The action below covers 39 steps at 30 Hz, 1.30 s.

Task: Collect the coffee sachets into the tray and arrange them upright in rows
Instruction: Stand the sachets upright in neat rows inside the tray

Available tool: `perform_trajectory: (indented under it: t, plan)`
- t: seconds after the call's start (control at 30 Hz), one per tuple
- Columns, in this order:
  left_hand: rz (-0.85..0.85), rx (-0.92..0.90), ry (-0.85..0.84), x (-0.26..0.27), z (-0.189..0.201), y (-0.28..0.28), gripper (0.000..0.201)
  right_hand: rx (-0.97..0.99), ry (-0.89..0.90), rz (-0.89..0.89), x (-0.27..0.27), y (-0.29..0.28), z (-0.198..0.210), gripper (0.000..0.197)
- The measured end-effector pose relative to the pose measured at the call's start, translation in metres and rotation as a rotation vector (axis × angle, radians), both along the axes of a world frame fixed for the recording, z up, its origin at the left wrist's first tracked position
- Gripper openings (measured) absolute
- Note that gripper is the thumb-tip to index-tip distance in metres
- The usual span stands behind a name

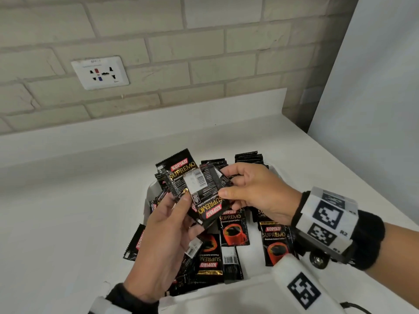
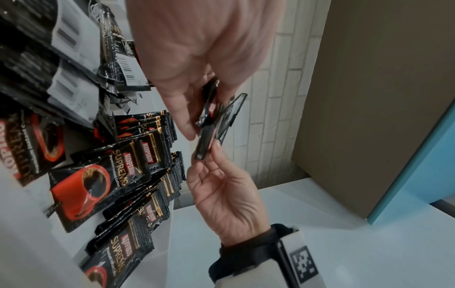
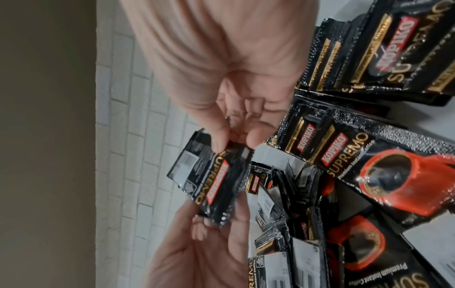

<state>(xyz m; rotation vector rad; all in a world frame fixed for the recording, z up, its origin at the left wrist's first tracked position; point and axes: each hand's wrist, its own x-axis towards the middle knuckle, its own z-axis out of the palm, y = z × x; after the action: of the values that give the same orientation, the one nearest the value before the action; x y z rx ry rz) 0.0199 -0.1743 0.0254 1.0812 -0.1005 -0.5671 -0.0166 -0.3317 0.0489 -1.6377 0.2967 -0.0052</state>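
I hold a small bunch of black Kopiko coffee sachets [image 1: 199,189] in both hands above the white tray [image 1: 147,200]. My left hand [image 1: 181,209] grips the bunch from below, thumb on the front. My right hand [image 1: 229,184] pinches its right edge between thumb and fingers. In the left wrist view the held sachets [image 2: 209,124] appear edge-on between the left hand [image 2: 187,124] and the right hand [image 2: 216,152]. In the right wrist view the right hand [image 3: 234,140] pinches the top of the bunch [image 3: 214,179], and the left hand [image 3: 216,220] supports it from below. In the tray, upright sachets [image 1: 249,157] stand at the back; loose sachets [image 1: 233,227] lie flat.
The tray sits on a white counter [image 1: 68,211] against a brick wall with a power socket [image 1: 100,72]. A pale panel [image 1: 374,87] closes off the right side. One sachet [image 1: 136,243] leans at the tray's left side. A white marker-tagged block [image 1: 303,288] is nearest me.
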Motion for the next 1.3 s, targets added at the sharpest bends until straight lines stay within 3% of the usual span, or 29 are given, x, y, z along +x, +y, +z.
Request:
perform_trajectory:
  t: [0.2,0.37,0.63,0.77,0.87,1.0,1.1,1.3]
  plan:
    - [-0.028,0.021,-0.033,-0.005,0.001,-0.003,0.037,0.082,-0.003,-0.038,-0.002,-0.001,-0.005,0.033]
    - [-0.118,-0.011,0.043,-0.004,0.000,-0.002,0.049,-0.021,-0.039,-0.074,-0.005,-0.004,-0.005,0.033]
    - [-0.034,0.031,-0.094,-0.005,-0.001,-0.007,0.024,-0.144,0.018,0.031,-0.014,0.003,-0.003,0.041]
    - [-0.011,0.013,-0.059,-0.005,-0.004,-0.007,0.028,-0.106,0.052,0.020,-0.017,-0.001,-0.003,0.023]
    - [0.034,-0.039,0.007,-0.002,-0.004,-0.006,0.034,0.039,0.040,-0.106,-0.022,-0.011,-0.003,0.010]
    - [0.067,-0.060,0.024,0.000,-0.001,-0.007,0.022,0.477,-0.032,-0.279,-0.029,-0.018,0.001,0.031]
    - [0.075,-0.062,0.000,-0.003,0.002,-0.011,0.024,0.511,0.001,-0.213,-0.030,-0.010,0.000,0.034]
    - [0.089,-0.067,-0.029,-0.007,0.007,-0.016,0.022,0.416,0.025,-0.170,-0.029,0.000,-0.005,0.022]
